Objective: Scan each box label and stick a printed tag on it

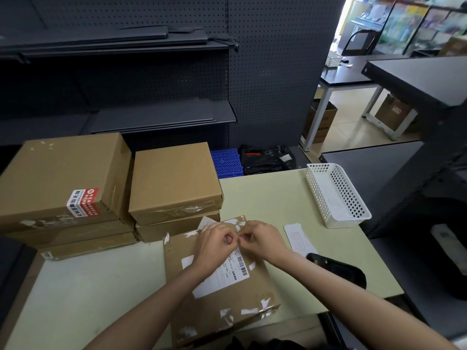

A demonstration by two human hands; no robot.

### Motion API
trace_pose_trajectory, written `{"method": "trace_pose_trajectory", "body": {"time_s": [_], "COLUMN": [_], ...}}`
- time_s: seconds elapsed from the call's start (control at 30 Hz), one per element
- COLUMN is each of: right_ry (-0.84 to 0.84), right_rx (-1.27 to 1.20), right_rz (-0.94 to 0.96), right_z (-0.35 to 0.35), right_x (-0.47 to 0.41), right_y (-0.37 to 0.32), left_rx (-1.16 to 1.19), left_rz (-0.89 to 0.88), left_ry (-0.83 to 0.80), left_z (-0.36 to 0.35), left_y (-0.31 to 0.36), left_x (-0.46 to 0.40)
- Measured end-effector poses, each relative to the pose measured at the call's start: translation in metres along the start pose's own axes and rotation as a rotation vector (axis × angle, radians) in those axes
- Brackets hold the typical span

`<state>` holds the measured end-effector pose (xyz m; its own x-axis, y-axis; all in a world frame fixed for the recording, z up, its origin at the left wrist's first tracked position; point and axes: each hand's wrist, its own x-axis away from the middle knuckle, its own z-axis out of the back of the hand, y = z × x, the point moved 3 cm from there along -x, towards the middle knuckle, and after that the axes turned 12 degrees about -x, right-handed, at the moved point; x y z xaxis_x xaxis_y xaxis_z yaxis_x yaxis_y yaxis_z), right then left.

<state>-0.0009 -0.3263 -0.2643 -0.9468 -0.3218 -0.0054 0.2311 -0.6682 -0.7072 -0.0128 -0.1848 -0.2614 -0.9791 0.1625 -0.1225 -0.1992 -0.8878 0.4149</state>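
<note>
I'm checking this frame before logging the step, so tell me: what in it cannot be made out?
All in the head view:
- What the left hand and right hand pinch: hidden between the fingertips.
- Shipping label on the front box: partly covered by the left wrist; print too small to read.
- Handheld scanner: dark, screen not visible.
- White basket: contents unclear through the mesh.
- Paper slip: print too faint.

My left hand and right hand cover the far part of the box label; whatever my fingertips pinch is too small to tell. The label's print is unreadable. The black scanner is partly behind my right forearm.
</note>
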Motion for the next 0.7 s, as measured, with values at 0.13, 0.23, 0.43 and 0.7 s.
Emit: {"method": "trace_pose_trajectory", "body": {"time_s": [0.13,0.23,0.43,0.7], "right_ry": [0.017,-0.009,-0.037,0.073], "right_rx": [0.002,-0.021,-0.011,0.011], "right_rz": [-0.007,-0.015,0.003,0.002], "right_z": [-0.0005,-0.0001,0.0007,-0.0064], "right_x": [0.0002,0.0008,0.0005,0.0029], "right_y": [-0.0006,0.0018,0.0007,-0.0033], "left_rx": [0.004,0.012,-0.025,-0.047], "left_rz": [0.003,0.0,-0.014,0.029], "left_ry": [-0.005,-0.016,-0.001,0.013], "left_z": [-0.0006,-0.0018,-0.0009,-0.002], "left_y": [0.0012,-0.0003,-0.0022,0.0002], "left_x": [0.0007,0.0011,0.0012,0.005]}}
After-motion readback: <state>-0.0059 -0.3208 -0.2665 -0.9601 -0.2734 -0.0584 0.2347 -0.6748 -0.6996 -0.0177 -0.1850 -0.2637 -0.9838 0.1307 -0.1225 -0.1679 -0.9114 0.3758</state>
